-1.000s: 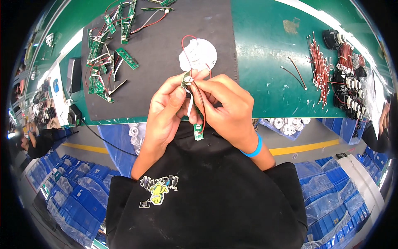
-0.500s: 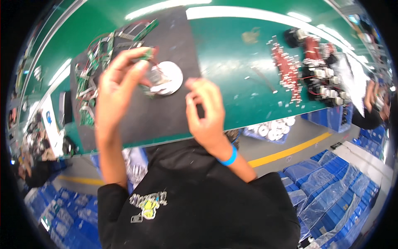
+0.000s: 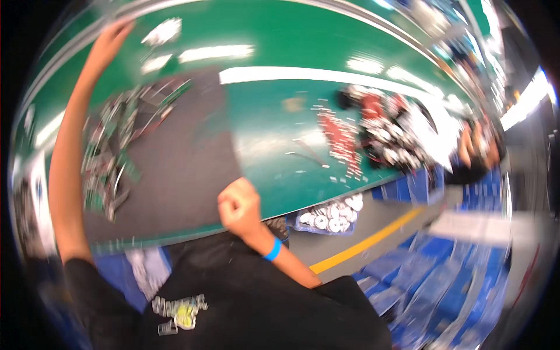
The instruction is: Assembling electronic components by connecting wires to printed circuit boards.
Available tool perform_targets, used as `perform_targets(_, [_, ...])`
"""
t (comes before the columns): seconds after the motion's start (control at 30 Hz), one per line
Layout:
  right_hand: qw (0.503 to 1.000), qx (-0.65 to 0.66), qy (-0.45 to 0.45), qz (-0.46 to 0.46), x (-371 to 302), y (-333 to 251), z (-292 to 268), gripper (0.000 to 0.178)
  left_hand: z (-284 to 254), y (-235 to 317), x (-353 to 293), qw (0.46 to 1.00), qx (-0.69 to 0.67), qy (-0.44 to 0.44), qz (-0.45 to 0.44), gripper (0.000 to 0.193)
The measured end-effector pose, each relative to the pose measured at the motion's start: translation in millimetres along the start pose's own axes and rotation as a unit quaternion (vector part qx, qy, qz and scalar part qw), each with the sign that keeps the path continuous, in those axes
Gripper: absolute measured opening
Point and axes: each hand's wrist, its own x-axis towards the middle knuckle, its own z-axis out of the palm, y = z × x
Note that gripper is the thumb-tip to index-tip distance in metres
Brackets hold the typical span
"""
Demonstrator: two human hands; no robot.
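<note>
My left arm stretches across the left side of the bench. My left hand (image 3: 115, 36) is at the far edge, smeared by motion, so whether its fingers hold anything does not show. Beside it on the green top lies a blurred white thing (image 3: 163, 31). My right hand (image 3: 240, 205), with a blue band on the wrist, is curled into a fist above the near edge of the dark grey mat (image 3: 186, 169). The inside of that fist is hidden. Green circuit boards with wires (image 3: 111, 149) lie heaped along the mat's left side.
Red parts with white ends (image 3: 340, 140) lie in a strip on the green bench (image 3: 268, 134). Right of them are piled black and white parts (image 3: 391, 137). A bin of white round parts (image 3: 332, 216) stands below the edge. Another person's arm (image 3: 469, 146) is at far right.
My left hand has gone from above the mat to the far edge. My right hand has drawn back and curled up. The white disc no longer lies on the mat. The view has shifted.
</note>
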Motion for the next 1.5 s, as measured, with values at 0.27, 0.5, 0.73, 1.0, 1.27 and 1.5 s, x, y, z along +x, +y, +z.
perform_targets(0.27, [0.992,-0.063,-0.029,0.107,-5.8,-1.3,0.0,0.01,-138.4,-0.2,-191.3,0.953,-0.214,0.168,-0.136,0.028])
perform_targets(0.5, [0.987,-0.133,-0.064,0.058,-11.2,-2.3,8.2,0.025,-51.0,55.2,-677.0,0.737,0.186,0.254,-0.598,0.027])
perform_targets(0.73, [0.963,-0.257,-0.076,0.028,-4.0,-5.8,13.7,0.04,157.1,189.7,-859.0,0.637,-0.103,-0.163,-0.746,0.052])
perform_targets(1.0, [0.942,-0.246,-0.199,0.111,27.6,-14.6,-12.0,0.031,181.6,209.3,-800.6,0.605,-0.004,-0.175,-0.776,0.074])
perform_targets(1.27, [0.929,-0.125,-0.342,0.073,93.8,-36.3,56.3,0.02,213.6,160.5,-869.2,0.469,-0.133,-0.118,-0.865,0.071])
perform_targets(1.5, [0.891,-0.205,-0.324,-0.241,170.1,3.8,124.4,0.03,124.1,189.5,-800.5,0.356,-0.271,-0.128,-0.885,0.065])
